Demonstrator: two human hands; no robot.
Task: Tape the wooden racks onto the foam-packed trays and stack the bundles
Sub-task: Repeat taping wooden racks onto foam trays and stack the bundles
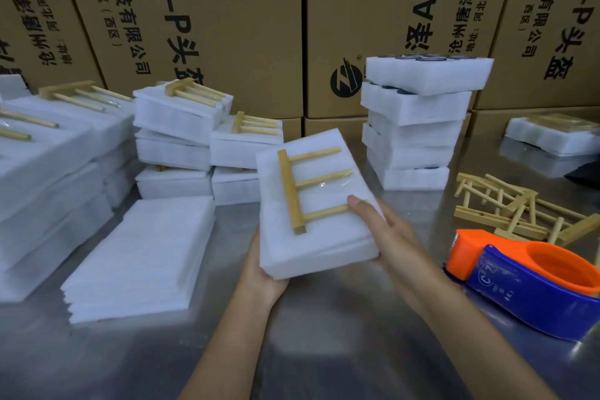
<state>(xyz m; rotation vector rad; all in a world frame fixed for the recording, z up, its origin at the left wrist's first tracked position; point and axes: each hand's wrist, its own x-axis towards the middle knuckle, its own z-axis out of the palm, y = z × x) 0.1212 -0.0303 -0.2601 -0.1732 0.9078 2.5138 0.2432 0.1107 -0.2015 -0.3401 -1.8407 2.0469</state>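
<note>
I hold a white foam-packed tray (328,237) above the metal table, tilted, with a wooden rack (293,188) lying on top under a strip of clear tape. My left hand (263,273) grips the tray's near left corner from beneath. My right hand (380,227) holds its right edge, thumb on top beside the rack's nearest peg. Finished bundles with racks (181,120) are stacked at the left and centre back. A stack of foam trays without racks (418,127) stands at the right back. Loose wooden racks (513,214) lie in a heap at the right.
An orange and blue tape dispenser (532,276) sits at the right near my right forearm. A pile of flat foam sheets (143,256) lies at the near left. Printed cardboard boxes (227,26) wall off the back. Another foam tray (552,136) lies far right.
</note>
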